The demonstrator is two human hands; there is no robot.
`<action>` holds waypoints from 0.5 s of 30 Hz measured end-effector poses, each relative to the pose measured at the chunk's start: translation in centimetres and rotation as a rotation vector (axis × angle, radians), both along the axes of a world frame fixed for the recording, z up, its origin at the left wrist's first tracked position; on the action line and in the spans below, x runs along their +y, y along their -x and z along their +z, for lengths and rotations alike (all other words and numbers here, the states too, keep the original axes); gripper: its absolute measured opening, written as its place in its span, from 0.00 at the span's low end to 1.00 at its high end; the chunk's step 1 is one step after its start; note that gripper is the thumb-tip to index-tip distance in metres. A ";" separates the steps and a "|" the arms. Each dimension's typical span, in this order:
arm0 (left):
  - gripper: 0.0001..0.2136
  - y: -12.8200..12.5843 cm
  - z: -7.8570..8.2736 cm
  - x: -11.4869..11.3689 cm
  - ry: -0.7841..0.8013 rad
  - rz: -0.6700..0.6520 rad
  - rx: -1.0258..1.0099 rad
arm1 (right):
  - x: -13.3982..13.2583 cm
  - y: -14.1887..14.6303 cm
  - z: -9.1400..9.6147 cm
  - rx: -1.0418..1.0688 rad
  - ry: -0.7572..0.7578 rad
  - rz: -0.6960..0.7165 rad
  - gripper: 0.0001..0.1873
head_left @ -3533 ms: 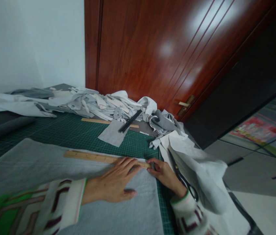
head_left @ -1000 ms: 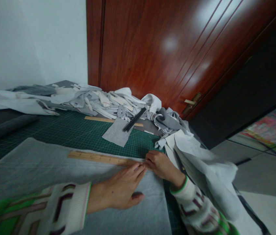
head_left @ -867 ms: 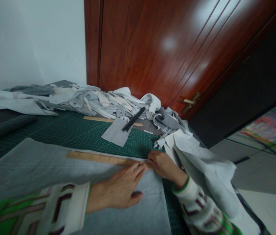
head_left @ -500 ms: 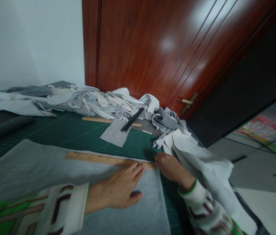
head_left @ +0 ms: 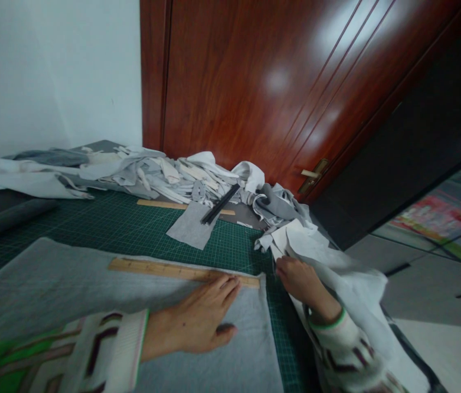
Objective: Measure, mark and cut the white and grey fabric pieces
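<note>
My left hand [head_left: 205,314] lies flat with its fingertips on the right part of a wooden ruler [head_left: 148,266]. The ruler rests along the far edge of a grey cloth [head_left: 78,284], which is spread over a green cutting mat [head_left: 103,218]. My right hand [head_left: 300,279] is closed, just right of the cloth's far right corner and apart from the ruler. Its curled fingers hide whatever they hold, if anything. White fabric [head_left: 361,289] lies beside and beneath the right forearm.
Heaped fabric scraps [head_left: 168,172] line the table's back edge. In front of them lie a small grey cloth piece [head_left: 191,225], a black strip [head_left: 220,204] and a second wooden ruler [head_left: 159,204]. A dark roll [head_left: 13,218] is at the left. Behind stands a brown door [head_left: 230,82].
My right hand has moved right, away from the ruler's end and the cloth's corner, which now shows slightly raised. My left hand stays on the ruler.
</note>
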State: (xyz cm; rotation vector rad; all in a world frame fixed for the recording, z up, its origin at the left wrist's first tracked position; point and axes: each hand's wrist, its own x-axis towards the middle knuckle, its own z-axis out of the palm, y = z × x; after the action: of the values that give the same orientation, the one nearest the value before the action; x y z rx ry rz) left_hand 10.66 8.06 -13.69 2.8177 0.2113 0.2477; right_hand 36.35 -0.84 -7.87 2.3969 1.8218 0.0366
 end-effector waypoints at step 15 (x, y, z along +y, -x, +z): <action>0.22 -0.4 -0.2 0.4 -0.034 -0.051 -0.191 | 5.0 1.4 -0.3 0.354 -0.229 0.078 0.06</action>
State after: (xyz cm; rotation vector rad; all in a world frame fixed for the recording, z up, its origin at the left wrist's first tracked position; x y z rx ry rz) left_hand 11.08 8.50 -13.87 2.8060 0.0932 0.5095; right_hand 34.91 4.12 -8.21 2.6227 2.1690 -0.1947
